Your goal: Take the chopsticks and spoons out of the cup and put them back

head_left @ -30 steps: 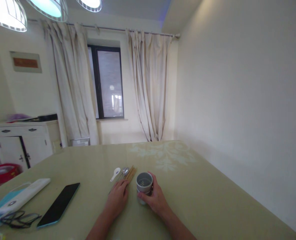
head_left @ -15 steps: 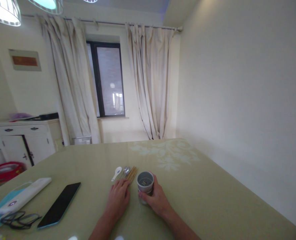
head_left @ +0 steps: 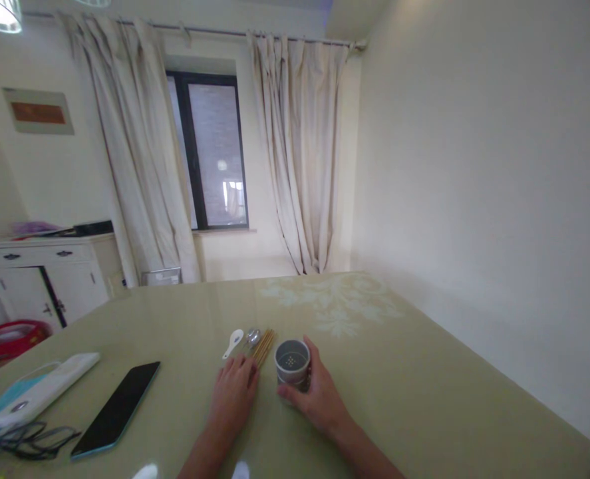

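My right hand (head_left: 322, 396) is wrapped round a grey cup (head_left: 293, 364), thumb at the front and fingers along its right side. The cup's mouth faces up, and several small light dots, perhaps drain holes, show on its floor. My left hand (head_left: 235, 389) lies palm down on the table, fingers loosely extended over the near ends of some utensils. Just beyond its fingertips are several wooden chopsticks (head_left: 264, 347), metal spoons (head_left: 253, 337) and a white spoon (head_left: 233, 343). The handle ends near my fingers are partly hidden.
Left on the table (head_left: 399, 399) lie a dark phone (head_left: 116, 410), a long white device (head_left: 45, 389), glasses (head_left: 32, 440) and a blue face mask (head_left: 2, 412). A wall (head_left: 484, 199) borders the right edge. A white cabinet (head_left: 50, 279) stands at back left.
My right hand and the cup have shifted slightly to the right, and more of the cup's inner floor shows. My left hand stays by the utensils. The view has moved a little.
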A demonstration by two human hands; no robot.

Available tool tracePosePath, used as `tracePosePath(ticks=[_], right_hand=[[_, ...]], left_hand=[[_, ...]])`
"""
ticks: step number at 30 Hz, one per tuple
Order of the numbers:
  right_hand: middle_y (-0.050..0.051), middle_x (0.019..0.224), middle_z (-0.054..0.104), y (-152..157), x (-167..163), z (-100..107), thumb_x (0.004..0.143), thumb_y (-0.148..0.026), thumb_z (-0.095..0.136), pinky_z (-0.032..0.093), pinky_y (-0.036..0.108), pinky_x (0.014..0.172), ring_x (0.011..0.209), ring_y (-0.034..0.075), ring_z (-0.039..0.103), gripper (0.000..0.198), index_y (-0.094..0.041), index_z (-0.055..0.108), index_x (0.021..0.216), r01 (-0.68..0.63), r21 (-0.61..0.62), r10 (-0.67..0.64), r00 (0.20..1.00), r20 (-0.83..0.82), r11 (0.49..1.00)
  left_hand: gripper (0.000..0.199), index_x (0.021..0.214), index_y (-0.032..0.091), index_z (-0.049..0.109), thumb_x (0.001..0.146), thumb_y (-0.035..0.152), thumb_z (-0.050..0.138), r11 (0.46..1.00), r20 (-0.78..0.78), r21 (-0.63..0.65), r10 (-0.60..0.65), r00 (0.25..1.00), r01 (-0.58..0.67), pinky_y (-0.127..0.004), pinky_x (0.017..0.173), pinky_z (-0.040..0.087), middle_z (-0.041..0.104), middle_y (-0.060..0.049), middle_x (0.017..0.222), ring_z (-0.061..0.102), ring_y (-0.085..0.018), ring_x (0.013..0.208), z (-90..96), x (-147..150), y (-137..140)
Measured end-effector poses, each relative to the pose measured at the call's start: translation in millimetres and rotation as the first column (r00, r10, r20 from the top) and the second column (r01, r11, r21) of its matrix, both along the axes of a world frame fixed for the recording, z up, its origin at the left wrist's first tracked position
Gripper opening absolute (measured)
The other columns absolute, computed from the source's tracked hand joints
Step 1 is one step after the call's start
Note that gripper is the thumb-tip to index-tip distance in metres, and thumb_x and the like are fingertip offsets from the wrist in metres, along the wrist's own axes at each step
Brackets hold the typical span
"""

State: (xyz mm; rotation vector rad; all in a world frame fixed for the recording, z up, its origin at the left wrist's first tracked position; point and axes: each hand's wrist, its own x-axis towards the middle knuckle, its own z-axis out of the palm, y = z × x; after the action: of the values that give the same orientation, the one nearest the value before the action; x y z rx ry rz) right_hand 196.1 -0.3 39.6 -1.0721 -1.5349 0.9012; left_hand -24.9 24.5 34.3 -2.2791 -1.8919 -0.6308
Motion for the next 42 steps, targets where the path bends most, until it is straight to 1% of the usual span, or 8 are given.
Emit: tracePosePath(ticks=[4, 11, 17, 24, 31, 37, 40, 42], right_hand=[[0.017, 0.139, 0.064, -3, 3, 2, 0.071, -0.048, 0.091, 0.045, 0.05, 0.115, 0.128, 0.034, 0.063, 0.116, -0.019, 0.024, 0.162, 0.065, 0.056, -0.065, 0.998, 0.013, 0.996], [0.015, 0.143, 0.061, -10, 3, 10, 0.076, -0.048, 0.087, 0.043, 0.048, 0.118, 0.133, 0.033, 0.059, 0.107, -0.02, 0.027, 0.16, 0.109, 0.164, -0.111, 0.994, 0.008, 0.98], [0.015, 0.141, 0.062, -10, 3, 9, 0.079, -0.046, 0.085, 0.044, 0.047, 0.117, 0.132, 0.033, 0.06, 0.103, -0.02, 0.028, 0.16, 0.101, 0.166, -0.108, 0.994, 0.034, 0.981], [0.016, 0.141, 0.063, -7, 2, 0, 0.076, -0.044, 0.087, 0.047, 0.048, 0.114, 0.13, 0.034, 0.062, 0.105, -0.02, 0.03, 0.16, 0.118, 0.152, -0.124, 0.992, 0.032, 0.981], [0.019, 0.145, 0.062, -8, 0, -2, 0.075, -0.042, 0.086, 0.049, 0.05, 0.111, 0.131, 0.035, 0.062, 0.107, -0.02, 0.028, 0.162, 0.098, 0.105, -0.104, 0.993, 0.054, 0.99], [0.019, 0.146, 0.061, -7, 1, -2, 0.075, -0.044, 0.086, 0.048, 0.049, 0.112, 0.131, 0.035, 0.062, 0.107, -0.018, 0.028, 0.162, 0.082, 0.097, -0.088, 0.994, 0.061, 0.992], [0.019, 0.146, 0.061, -9, 1, -1, 0.074, -0.044, 0.087, 0.047, 0.049, 0.114, 0.133, 0.035, 0.061, 0.108, -0.019, 0.03, 0.162, 0.073, 0.091, -0.08, 0.994, 0.068, 0.993], [0.018, 0.144, 0.063, -9, 2, -1, 0.074, -0.043, 0.087, 0.049, 0.048, 0.112, 0.131, 0.035, 0.063, 0.106, -0.019, 0.031, 0.161, 0.08, 0.094, -0.086, 0.994, 0.065, 0.992]], left_hand=[[0.025, 0.092, 0.025, 0.072, 0.096, 0.027, 0.047, 1.0, 0.034, -0.01, -0.011, 0.999, 0.011, -0.037, 0.091, 0.05, 0.075, -0.006, 0.1, 0.068, -0.025, 0.101, -1.3, -1, -1], [0.023, 0.089, 0.025, 0.07, 0.095, 0.029, 0.049, 1.0, 0.04, -0.002, -0.005, 0.999, 0.005, -0.041, 0.092, 0.049, 0.075, -0.007, 0.1, 0.068, -0.027, 0.102, -7.5, -3, 2], [0.021, 0.089, 0.025, 0.069, 0.095, 0.031, 0.05, 1.0, 0.056, -0.006, -0.008, 0.998, 0.008, -0.042, 0.087, 0.05, 0.075, -0.007, 0.097, 0.068, -0.029, 0.099, -9.7, -3, 2], [0.023, 0.089, 0.026, 0.071, 0.095, 0.031, 0.049, 0.998, 0.046, 0.06, -0.017, 0.999, 0.014, -0.043, 0.088, 0.051, 0.076, -0.007, 0.095, 0.07, -0.029, 0.097, -20.8, -5, 6], [0.026, 0.103, 0.026, 0.075, 0.094, 0.031, 0.05, 0.987, 0.06, 0.153, -0.057, 0.997, 0.048, -0.042, 0.094, 0.053, 0.077, -0.008, 0.112, 0.069, -0.028, 0.107, -34.4, -11, 15], [0.026, 0.1, 0.028, 0.076, 0.094, 0.032, 0.052, 0.983, 0.079, 0.173, -0.078, 0.994, 0.064, -0.044, 0.097, 0.054, 0.077, -0.007, 0.114, 0.068, -0.028, 0.11, -42.9, -9, 20], [0.027, 0.103, 0.028, 0.077, 0.095, 0.031, 0.051, 0.983, 0.101, 0.172, -0.082, 0.992, 0.064, -0.045, 0.098, 0.053, 0.077, -0.007, 0.115, 0.068, -0.029, 0.113, -38.3, -7, 19], [0.028, 0.108, 0.027, 0.076, 0.095, 0.033, 0.052, 0.984, 0.13, 0.16, -0.101, 0.986, 0.08, -0.045, 0.1, 0.053, 0.077, -0.007, 0.116, 0.068, -0.028, 0.112, -27.5, -11, 18]])
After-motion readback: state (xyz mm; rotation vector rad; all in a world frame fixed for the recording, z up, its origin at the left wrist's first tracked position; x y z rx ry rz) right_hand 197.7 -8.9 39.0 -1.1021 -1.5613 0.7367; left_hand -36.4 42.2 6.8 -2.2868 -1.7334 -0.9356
